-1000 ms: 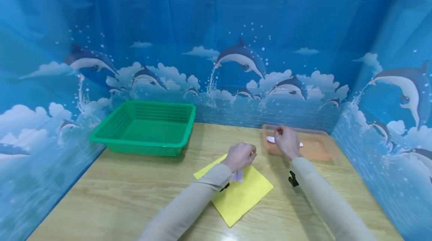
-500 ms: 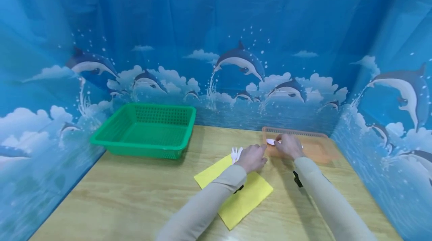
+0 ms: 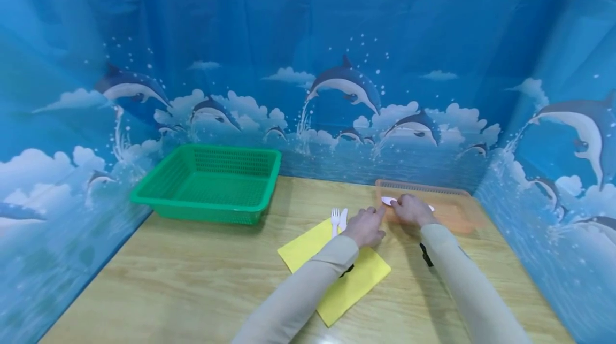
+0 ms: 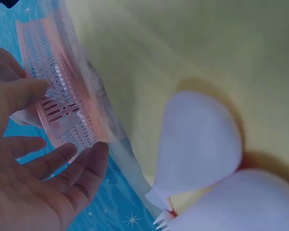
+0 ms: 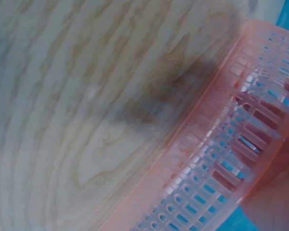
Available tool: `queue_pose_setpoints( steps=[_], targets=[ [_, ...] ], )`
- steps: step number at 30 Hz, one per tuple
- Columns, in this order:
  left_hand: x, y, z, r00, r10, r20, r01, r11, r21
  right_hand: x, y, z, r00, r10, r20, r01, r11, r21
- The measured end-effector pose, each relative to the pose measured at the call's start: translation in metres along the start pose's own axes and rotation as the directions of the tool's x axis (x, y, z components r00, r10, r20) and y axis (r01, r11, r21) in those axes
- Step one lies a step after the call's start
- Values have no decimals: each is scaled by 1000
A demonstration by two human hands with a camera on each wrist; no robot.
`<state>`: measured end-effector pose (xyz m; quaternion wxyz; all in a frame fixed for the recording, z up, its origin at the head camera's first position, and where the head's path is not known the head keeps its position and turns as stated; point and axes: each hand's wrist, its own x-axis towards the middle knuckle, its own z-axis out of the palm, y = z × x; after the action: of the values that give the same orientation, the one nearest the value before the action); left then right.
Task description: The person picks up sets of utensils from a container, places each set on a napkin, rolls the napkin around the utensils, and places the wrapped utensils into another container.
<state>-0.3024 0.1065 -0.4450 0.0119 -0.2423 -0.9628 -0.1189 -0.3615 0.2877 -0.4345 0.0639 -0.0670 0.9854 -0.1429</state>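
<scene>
A white plastic spoon [image 3: 387, 201] lies in the orange slotted basket [image 3: 462, 210] at the back right. My right hand [image 3: 413, 210] reaches into that basket and pinches the spoon near its bowl; in the right wrist view the basket's wall partly covers the fingers. My left hand [image 3: 367, 228] is beside the basket's left end, holding nothing, and its fingers [image 4: 84, 187] are loosely spread in the left wrist view. Under and beside that hand, a white fork [image 3: 335, 221] and a white knife [image 3: 343, 219] lie together on a yellow cloth [image 3: 300, 245].
A green basket [image 3: 207, 207] stands at the back left of the wooden table [image 3: 192, 274]. A blue curtain [image 3: 298, 23] with dolphins hangs behind the table and along both sides.
My left hand has moved right, off the fork and knife, towards the orange basket. My right hand has lowered onto the spoon, which stays in the basket.
</scene>
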Motion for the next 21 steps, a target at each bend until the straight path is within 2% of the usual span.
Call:
queue_pose_setpoints(
  steps=[7,13,21],
  targets=[
    [1,1,6,1000,11,-8,-11,1000,5,-2,3,3,999,-11,46,12,1000,-11],
    [2,3,8,1000,12,-14,-11,1000,18,2,7,4,997,10,81,-10,1000,2],
    [1,2,7,1000,29,-5,-29,999,16,4,9,8,997,13,76,-15,1000,22]
  ],
)
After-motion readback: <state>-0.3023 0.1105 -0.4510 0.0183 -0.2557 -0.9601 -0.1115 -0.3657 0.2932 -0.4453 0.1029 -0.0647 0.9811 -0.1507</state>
